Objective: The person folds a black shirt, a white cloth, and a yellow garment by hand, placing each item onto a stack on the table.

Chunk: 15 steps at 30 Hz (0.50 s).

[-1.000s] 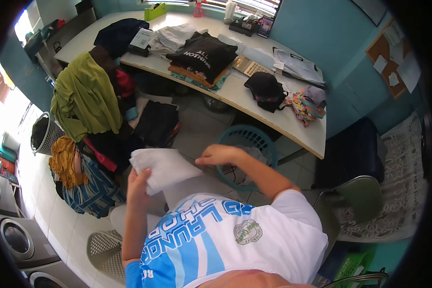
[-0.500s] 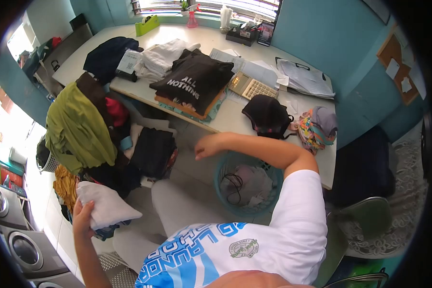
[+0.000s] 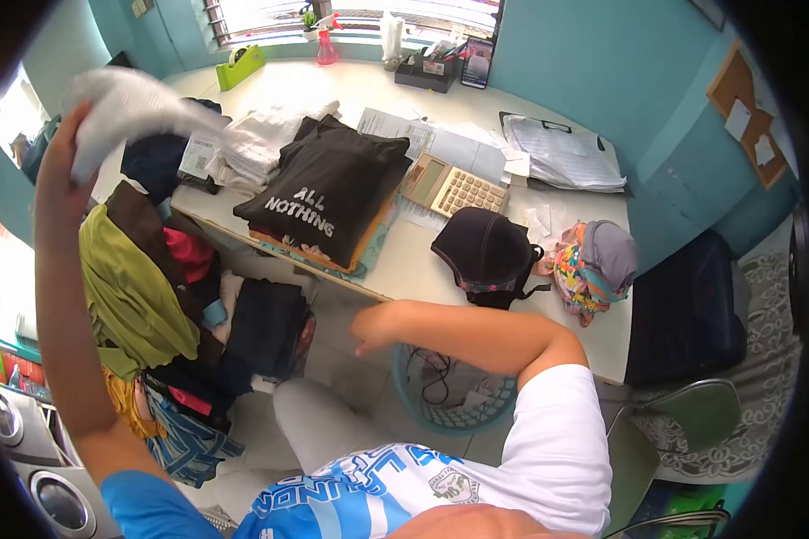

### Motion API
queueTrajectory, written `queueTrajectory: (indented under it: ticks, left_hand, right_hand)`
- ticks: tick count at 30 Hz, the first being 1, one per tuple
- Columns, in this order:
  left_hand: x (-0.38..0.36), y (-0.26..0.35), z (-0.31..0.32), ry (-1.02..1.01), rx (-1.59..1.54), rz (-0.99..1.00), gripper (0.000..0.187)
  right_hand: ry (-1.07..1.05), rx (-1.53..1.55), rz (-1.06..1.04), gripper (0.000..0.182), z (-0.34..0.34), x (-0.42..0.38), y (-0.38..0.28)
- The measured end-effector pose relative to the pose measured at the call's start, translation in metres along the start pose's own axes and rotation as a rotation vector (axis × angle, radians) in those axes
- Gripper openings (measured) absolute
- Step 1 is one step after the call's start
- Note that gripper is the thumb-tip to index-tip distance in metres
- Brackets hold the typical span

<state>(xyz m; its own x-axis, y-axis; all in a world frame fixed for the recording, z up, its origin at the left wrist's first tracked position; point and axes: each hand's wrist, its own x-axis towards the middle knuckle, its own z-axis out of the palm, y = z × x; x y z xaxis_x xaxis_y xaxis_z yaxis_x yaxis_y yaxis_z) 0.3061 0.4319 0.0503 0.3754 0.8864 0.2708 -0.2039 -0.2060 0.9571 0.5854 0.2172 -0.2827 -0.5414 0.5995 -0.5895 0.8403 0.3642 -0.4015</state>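
My left hand point(image 3: 60, 148) is raised high at the left and grips a folded white cloth point(image 3: 130, 103), held above the left end of the white table point(image 3: 548, 296). My right hand point(image 3: 373, 328) hangs loosely curled and holds nothing, just left of a teal laundry basket point(image 3: 458, 418) on the floor, below the table's front edge. On the table lie a black "ALL NOTHING" shirt point(image 3: 324, 202) on a folded stack and a pile of white folded clothes point(image 3: 256, 139).
A calculator point(image 3: 449, 189), a black bag point(image 3: 485, 251), a colourful bundle point(image 3: 589, 265) and papers point(image 3: 562, 148) sit on the table. Clothes heap over a chair at left point(image 3: 144, 287). Washing machines point(image 3: 27, 449) stand at bottom left. A chair point(image 3: 683, 404) is at right.
My left hand swung the folded white cloth from in front of my body, out to the low left, then up high over the table's left end. My right hand let go of the cloth and drew back slightly.
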Motion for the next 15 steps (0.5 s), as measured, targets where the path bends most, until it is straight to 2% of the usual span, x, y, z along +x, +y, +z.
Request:
queueTrajectory:
  ticks: [2, 4, 6, 8, 10, 15]
  left_hand:
    - [0.047, -0.029, 0.018, 0.050, -0.213, 0.081, 0.034]
    - [0.069, -0.068, 0.048, 0.100, -0.281, -0.007, 0.034]
    - [0.084, -0.131, 0.056, 0.164, -0.373, -0.151, 0.032]
    - [0.081, -0.206, 0.058, 0.206, -0.284, -0.236, 0.032]
    - [0.081, -0.290, 0.038, 0.228, -0.331, -0.331, 0.035]
    - [0.069, -0.293, 0.031, 0.272, -0.384, -0.341, 0.038]
  right_hand:
    - [-0.032, 0.008, 0.020, 0.052, -0.002, 0.003, 0.000]
    - [-0.078, 0.026, 0.048, 0.052, -0.005, 0.003, -0.002]
    - [-0.038, 0.024, 0.035, 0.053, -0.003, 0.004, -0.001]
    - [-0.022, 0.035, 0.035, 0.053, -0.001, 0.004, 0.000]
    - [-0.033, 0.061, 0.050, 0.054, -0.001, 0.003, 0.000]
    - [-0.075, 0.051, 0.057, 0.054, 0.001, 0.008, 0.002]
